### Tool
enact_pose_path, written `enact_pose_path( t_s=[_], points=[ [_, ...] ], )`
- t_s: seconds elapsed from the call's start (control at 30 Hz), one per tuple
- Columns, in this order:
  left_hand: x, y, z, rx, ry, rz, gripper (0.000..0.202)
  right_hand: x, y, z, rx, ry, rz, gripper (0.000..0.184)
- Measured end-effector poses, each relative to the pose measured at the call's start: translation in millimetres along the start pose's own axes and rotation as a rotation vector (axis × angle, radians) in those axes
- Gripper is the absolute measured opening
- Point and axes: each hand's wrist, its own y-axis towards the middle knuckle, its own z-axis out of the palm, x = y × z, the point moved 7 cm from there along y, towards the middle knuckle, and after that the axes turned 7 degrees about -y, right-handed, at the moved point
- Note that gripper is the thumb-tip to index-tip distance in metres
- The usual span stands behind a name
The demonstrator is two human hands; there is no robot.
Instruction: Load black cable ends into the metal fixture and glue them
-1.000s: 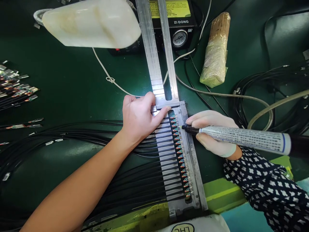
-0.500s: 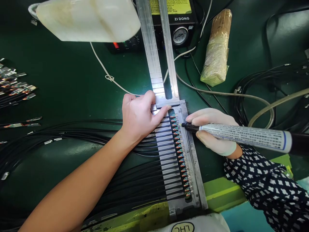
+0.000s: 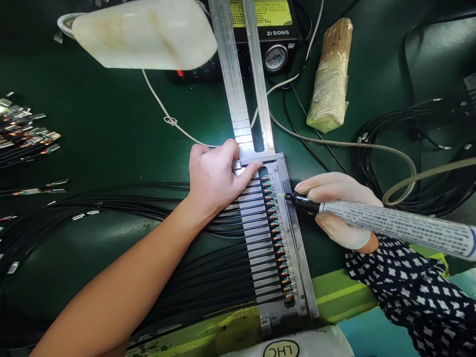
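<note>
My left hand (image 3: 211, 181), bare, lies over the upper end of a slotted metal fixture (image 3: 303, 267). Its fingers curl at the left edge and the thumb stretches across the top. Black cables (image 3: 223, 263) lie side by side in the fixture's slots, their coloured wires (image 3: 284, 271) fanned at small metal connectors along the right side. In my gloved right hand (image 3: 344, 193) is a pen-shaped applicator (image 3: 394, 223) with a printed white barrel, black nose and fine pale tip. The tip hovers over or touches the fixture's right strip near the upper connectors; I cannot tell which.
A second metal rail (image 3: 238, 99) extends away from the fixture. Behind it stands a black controller (image 3: 277, 47) with a gauge. A white lamp shade (image 3: 145, 34) hangs upper left. A wrapped block (image 3: 329, 79), coiled cables (image 3: 372, 168) and a bundle of cable ends (image 3: 28, 129) lie around.
My right hand and the applicator have moved slightly right and down, drawing the tip away from the upper connectors. My left hand stays on the fixture.
</note>
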Motion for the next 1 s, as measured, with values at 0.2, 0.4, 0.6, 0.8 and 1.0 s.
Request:
enact_pose_path(
  t_s=[0.2, 0.4, 0.6, 0.8, 1.0],
  points=[
    [1, 0, 0.6, -0.001, -0.003, -0.008, 0.04, -2, -6, 9, 0.059, -0.013, -0.004, 0.032],
    [1, -1, 1.2, 0.0, -0.008, -0.003, 0.04, -6, -5, 11, 0.035, 0.015, 0.016, 0.03],
    [2, -1, 1.6, 0.006, -0.004, -0.013, 0.041, -5, -4, 11, 0.045, 0.008, 0.007, 0.031],
    [2, -1, 1.9, -0.005, -0.047, -0.019, 0.04, -2, -2, 10, 0.048, -0.01, -0.005, 0.025],
    [2, 0, 1.7, -0.028, -0.031, 0.002, 0.042, -2, -4, 10, 0.044, 0.007, -0.003, 0.024]
  ],
)
